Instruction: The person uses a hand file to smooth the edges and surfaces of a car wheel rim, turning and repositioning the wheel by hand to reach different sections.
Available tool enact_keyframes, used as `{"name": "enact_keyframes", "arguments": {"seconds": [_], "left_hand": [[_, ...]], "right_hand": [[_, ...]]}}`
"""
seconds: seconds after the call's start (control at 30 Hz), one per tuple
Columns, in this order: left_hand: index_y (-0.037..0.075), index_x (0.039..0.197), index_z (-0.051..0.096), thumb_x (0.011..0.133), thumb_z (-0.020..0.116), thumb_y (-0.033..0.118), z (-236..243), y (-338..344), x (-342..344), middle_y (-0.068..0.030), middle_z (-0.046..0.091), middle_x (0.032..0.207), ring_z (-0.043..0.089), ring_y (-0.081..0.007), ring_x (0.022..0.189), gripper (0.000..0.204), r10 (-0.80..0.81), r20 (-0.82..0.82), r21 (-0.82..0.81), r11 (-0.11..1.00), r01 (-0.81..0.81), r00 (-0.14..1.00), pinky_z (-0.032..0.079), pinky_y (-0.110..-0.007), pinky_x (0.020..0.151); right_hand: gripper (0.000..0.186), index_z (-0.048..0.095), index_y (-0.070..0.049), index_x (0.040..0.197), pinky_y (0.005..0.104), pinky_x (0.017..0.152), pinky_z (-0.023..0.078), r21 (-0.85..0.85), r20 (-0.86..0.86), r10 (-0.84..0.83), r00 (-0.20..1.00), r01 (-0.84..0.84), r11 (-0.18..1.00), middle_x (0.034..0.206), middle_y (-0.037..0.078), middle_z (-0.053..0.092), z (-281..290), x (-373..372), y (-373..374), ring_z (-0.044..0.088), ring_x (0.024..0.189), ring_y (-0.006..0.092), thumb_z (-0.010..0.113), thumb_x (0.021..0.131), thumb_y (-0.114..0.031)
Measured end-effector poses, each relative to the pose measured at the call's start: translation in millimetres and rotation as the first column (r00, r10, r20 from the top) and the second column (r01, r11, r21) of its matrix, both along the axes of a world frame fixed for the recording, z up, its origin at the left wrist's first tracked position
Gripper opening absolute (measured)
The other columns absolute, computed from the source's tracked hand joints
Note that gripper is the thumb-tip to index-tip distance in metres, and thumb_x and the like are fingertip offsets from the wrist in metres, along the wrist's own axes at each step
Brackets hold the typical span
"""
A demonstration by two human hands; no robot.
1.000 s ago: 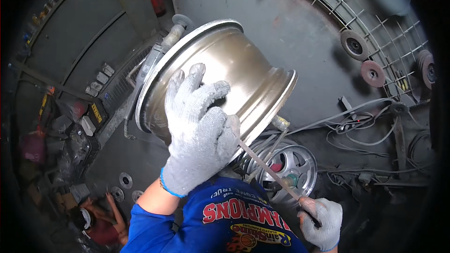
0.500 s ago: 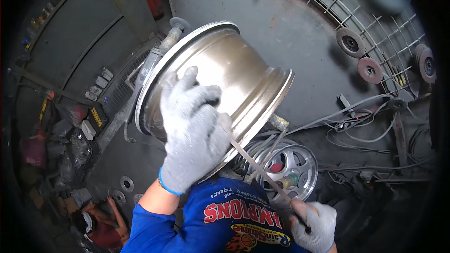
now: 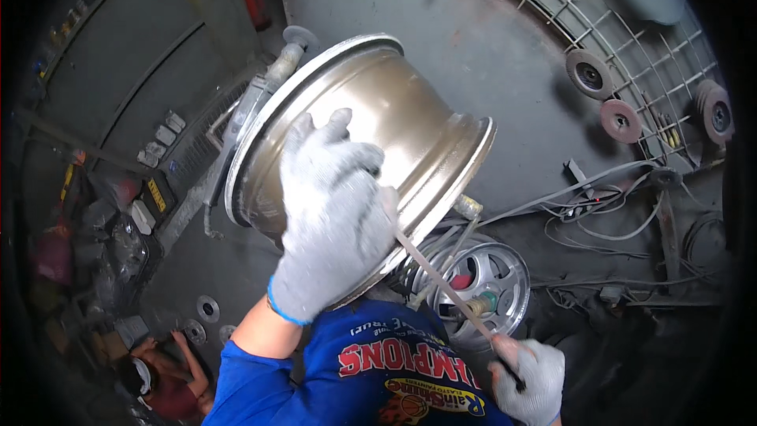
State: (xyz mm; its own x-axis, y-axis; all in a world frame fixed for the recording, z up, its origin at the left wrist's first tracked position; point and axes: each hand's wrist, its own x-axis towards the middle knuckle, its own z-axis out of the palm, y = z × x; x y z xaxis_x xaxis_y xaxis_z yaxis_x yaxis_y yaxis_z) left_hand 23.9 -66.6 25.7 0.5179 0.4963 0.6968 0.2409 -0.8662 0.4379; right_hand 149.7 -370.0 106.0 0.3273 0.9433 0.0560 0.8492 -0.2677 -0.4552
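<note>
A bare alloy wheel (image 3: 418,102) with a shiny, brownish barrel lies on its side in front of me. My left hand (image 3: 335,205), in a grey-white glove with a blue cuff, lies over the barrel with its fingers bent and somewhat apart. Its thumb side presses the far end of a long thin flat strip (image 3: 441,284) at the wheel's near rim edge. The strip slants down to my gloved right hand (image 3: 530,379), closed around its other end. A dark tip shows below the right fingers. Whether the strip is a file or an abrasive strip, I cannot tell.
Behind the wheel rests a grinder-like power tool (image 3: 252,102). A second, spoked wheel (image 3: 509,276) stands below right. Flap discs (image 3: 589,73) hang on a wire grid (image 3: 631,47); cables (image 3: 607,221) trail at right. Another person (image 3: 169,386) is at lower left.
My left hand has slid slightly right along the barrel, and the strip's far end has shifted slightly right and down with it. The right hand stays nearly in place, still gripping the strip.
</note>
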Motion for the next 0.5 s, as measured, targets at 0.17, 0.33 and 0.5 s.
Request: {"name": "enact_keyframes", "arguments": {"seconds": [0.17, 0.33, 0.5], "left_hand": [[0.001, 0.088, 0.071, 0.078, 0.076, 0.005, -5, 18, 5, -0.0107, 0.065, 0.114, 0.059, -0.0413, 0.131, 0.012, 0.012, 0.060, 0.066, 0.998, -0.016, 0.998, 0.037, -0.065, 0.118], [-0.001, 0.088, 0.071, 0.087, 0.073, 0.007, -7, 58, 1, -0.0149, 0.066, 0.117, 0.055, -0.0396, 0.140, 0.008, 0.276, 0.059, 0.182, 0.942, -0.282, 0.959, 0.032, -0.062, 0.122], [0.001, 0.079, 0.069, 0.084, 0.074, 0.009, -1, 25, -4, -0.0135, 0.068, 0.118, 0.056, -0.0421, 0.138, 0.011, 0.058, 0.054, -0.012, 0.998, -0.058, 0.997, 0.030, -0.062, 0.124]], "right_hand": [[0.046, 0.075, -0.003, 0.117, 0.0420, 0.060, 0.053, -0.062, -0.046, 0.030, 0.998, -0.033, 0.998, 0.089, 0.019, 0.075, 3, 1, 12, 0.070, 0.067, 0.0363, 0.079, 0.071, 0.001], [0.050, 0.076, -0.010, 0.128, 0.0406, 0.052, 0.050, 0.066, 0.020, 0.045, 0.999, -0.046, 0.997, 0.069, 0.009, 0.061, -13, 1, 76, 0.063, 0.055, 0.0292, 0.078, 0.078, -0.008], [0.049, 0.077, -0.013, 0.128, 0.0431, 0.053, 0.052, 0.000, 0.009, 0.022, 1.000, -0.022, 1.000, 0.068, 0.009, 0.061, -8, -3, 32, 0.064, 0.056, 0.0306, 0.079, 0.079, -0.008]]}}
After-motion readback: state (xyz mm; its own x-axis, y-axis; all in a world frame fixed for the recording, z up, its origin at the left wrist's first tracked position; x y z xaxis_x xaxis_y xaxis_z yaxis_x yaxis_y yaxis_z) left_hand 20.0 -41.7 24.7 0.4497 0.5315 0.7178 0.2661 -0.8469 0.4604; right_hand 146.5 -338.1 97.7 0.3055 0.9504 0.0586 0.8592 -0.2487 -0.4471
